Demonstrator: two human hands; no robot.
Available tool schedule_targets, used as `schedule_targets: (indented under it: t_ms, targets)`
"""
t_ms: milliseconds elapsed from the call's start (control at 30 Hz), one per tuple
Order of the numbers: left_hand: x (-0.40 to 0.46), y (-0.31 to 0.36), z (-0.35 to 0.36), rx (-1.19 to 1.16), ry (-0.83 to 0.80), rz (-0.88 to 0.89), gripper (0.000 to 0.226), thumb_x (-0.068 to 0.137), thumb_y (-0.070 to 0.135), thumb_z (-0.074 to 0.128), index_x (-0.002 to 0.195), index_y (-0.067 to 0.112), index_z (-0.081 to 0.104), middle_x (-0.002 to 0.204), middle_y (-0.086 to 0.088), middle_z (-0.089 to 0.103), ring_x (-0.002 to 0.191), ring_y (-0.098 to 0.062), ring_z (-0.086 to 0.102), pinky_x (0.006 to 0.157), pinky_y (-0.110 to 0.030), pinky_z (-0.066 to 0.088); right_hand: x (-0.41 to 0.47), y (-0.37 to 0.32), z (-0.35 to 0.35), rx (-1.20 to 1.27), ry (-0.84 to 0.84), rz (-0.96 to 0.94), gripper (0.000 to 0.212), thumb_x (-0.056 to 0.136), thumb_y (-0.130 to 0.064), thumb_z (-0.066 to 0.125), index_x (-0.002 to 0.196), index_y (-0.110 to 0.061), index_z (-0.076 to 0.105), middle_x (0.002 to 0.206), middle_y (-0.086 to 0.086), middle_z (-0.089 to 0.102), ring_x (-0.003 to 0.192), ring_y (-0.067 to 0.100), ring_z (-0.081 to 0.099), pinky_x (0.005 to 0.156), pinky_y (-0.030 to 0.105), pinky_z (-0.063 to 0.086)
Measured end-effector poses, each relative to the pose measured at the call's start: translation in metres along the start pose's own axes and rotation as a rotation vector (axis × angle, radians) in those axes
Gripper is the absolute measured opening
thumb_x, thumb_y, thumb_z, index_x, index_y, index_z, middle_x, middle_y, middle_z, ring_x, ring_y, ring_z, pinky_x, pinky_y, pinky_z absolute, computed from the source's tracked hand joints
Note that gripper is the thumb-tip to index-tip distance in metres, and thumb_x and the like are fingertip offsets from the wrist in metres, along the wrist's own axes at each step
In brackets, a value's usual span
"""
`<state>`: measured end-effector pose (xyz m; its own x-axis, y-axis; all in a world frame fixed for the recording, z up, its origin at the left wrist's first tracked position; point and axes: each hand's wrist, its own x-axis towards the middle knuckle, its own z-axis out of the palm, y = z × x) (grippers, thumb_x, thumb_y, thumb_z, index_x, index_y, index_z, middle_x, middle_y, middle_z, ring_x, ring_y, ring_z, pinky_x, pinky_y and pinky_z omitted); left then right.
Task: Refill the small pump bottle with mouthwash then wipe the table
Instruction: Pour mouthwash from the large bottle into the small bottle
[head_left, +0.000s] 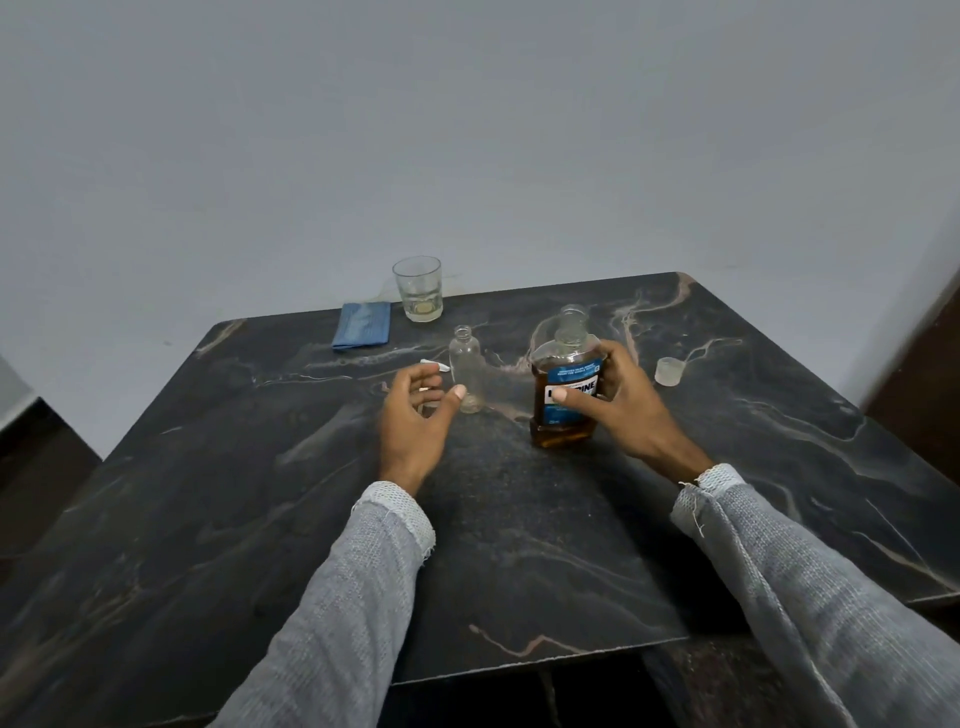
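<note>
Both forearms in grey knit sleeves, reaching forward over the dark marble table. Left hand hovering with fingers loosely curled, empty, thumb tip just beside the small clear bottle, uncapped and upright. Right hand wrapped around the amber mouthwash bottle, standing open-necked. Right of it, a translucent cap. Farther back, a folded blue cloth and a glass tumbler.
</note>
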<state>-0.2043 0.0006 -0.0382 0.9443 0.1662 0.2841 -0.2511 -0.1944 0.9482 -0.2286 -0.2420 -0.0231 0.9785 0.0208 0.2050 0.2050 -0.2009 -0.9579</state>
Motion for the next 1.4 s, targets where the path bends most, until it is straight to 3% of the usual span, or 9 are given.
schedule_targets:
  t_ms: [133, 300, 400, 600, 667, 900, 1000, 1133, 1400]
  targets:
    - [0.007, -0.007, 0.013, -0.029, 0.008, -0.005, 0.053, 0.079, 0.022, 0.077, 0.126, 0.022, 0.052, 0.121, 0.003, 0.060, 0.109, -0.008, 0.058, 0.076, -0.008, 0.047, 0.001, -0.005, -0.001, -0.018, 0.015, -0.004, 0.066, 0.069, -0.034, 0.077, 0.126, -0.023, 0.046, 0.122, -0.002, 0.063, 0.113, 0.014, 0.062, 0.091, 0.032, 0.055]
    - [0.017, -0.013, 0.026, -0.049, -0.045, -0.032, 0.064, 0.081, 0.023, 0.076, 0.137, 0.023, 0.044, 0.137, 0.002, 0.053, 0.124, -0.010, 0.050, 0.107, -0.032, 0.042, 0.005, -0.007, 0.000, -0.074, 0.014, -0.019, 0.056, 0.073, -0.026, 0.077, 0.121, -0.026, 0.047, 0.122, -0.005, 0.062, 0.114, 0.012, 0.061, 0.092, 0.031, 0.054]
    - [0.019, -0.016, 0.028, -0.060, -0.059, -0.038, 0.066, 0.082, 0.022, 0.076, 0.139, 0.024, 0.042, 0.141, 0.001, 0.051, 0.127, -0.011, 0.048, 0.110, -0.032, 0.038, 0.010, -0.010, 0.000, -0.139, 0.025, -0.057, 0.052, 0.077, -0.020, 0.076, 0.119, -0.030, 0.047, 0.121, -0.007, 0.061, 0.112, 0.009, 0.060, 0.091, 0.028, 0.054]
    - [0.025, -0.024, 0.029, -0.055, -0.105, -0.054, 0.067, 0.082, 0.024, 0.075, 0.140, 0.025, 0.041, 0.133, 0.006, 0.052, 0.118, -0.008, 0.051, 0.092, -0.017, 0.043, 0.025, -0.025, 0.002, -0.300, 0.042, -0.120, 0.052, 0.077, -0.023, 0.076, 0.116, -0.033, 0.044, 0.107, -0.022, 0.056, 0.096, -0.015, 0.058, 0.069, 0.005, 0.049]
    - [0.027, -0.024, 0.030, -0.051, -0.112, -0.048, 0.064, 0.082, 0.024, 0.075, 0.138, 0.025, 0.042, 0.126, 0.010, 0.052, 0.115, -0.007, 0.051, 0.081, -0.009, 0.040, 0.032, -0.028, 0.003, -0.370, 0.041, -0.132, 0.052, 0.077, -0.024, 0.077, 0.117, -0.033, 0.043, 0.103, -0.023, 0.055, 0.092, -0.012, 0.059, 0.066, 0.005, 0.049]
    - [0.032, -0.030, 0.033, 0.017, -0.133, -0.013, 0.049, 0.083, 0.021, 0.074, 0.127, 0.023, 0.052, 0.119, 0.010, 0.059, 0.105, -0.002, 0.056, 0.072, -0.003, 0.043, 0.054, -0.037, 0.004, -0.583, 0.033, -0.194, 0.056, 0.076, -0.027, 0.076, 0.122, -0.026, 0.045, 0.100, -0.023, 0.050, 0.080, -0.010, 0.054, 0.056, -0.003, 0.042]
    - [0.032, -0.031, 0.034, 0.032, -0.136, 0.008, 0.044, 0.082, 0.021, 0.075, 0.121, 0.025, 0.055, 0.110, 0.015, 0.059, 0.100, 0.003, 0.056, 0.074, -0.002, 0.043, 0.061, -0.040, 0.004, -0.651, 0.027, -0.210, 0.057, 0.076, -0.027, 0.077, 0.124, -0.024, 0.046, 0.106, -0.015, 0.056, 0.085, 0.001, 0.058, 0.058, 0.003, 0.044]
    - [0.031, -0.031, 0.033, 0.018, -0.149, 0.014, 0.040, 0.082, 0.020, 0.075, 0.114, 0.033, 0.053, 0.111, 0.014, 0.059, 0.104, 0.000, 0.057, 0.078, -0.005, 0.044, 0.068, -0.041, 0.006, -0.765, 0.016, -0.216, 0.060, 0.077, -0.023, 0.078, 0.127, -0.021, 0.045, 0.119, 0.002, 0.063, 0.098, 0.012, 0.059, 0.078, 0.023, 0.052]
    - [0.031, -0.034, 0.033, 0.001, -0.139, 0.029, 0.043, 0.081, 0.020, 0.076, 0.116, 0.030, 0.053, 0.116, 0.003, 0.059, 0.106, -0.010, 0.058, 0.084, -0.018, 0.048, 0.072, -0.046, 0.012, -0.903, -0.020, -0.216, 0.062, 0.076, -0.023, 0.080, 0.128, -0.018, 0.046, 0.119, 0.008, 0.065, 0.099, 0.023, 0.064, 0.081, 0.039, 0.057]
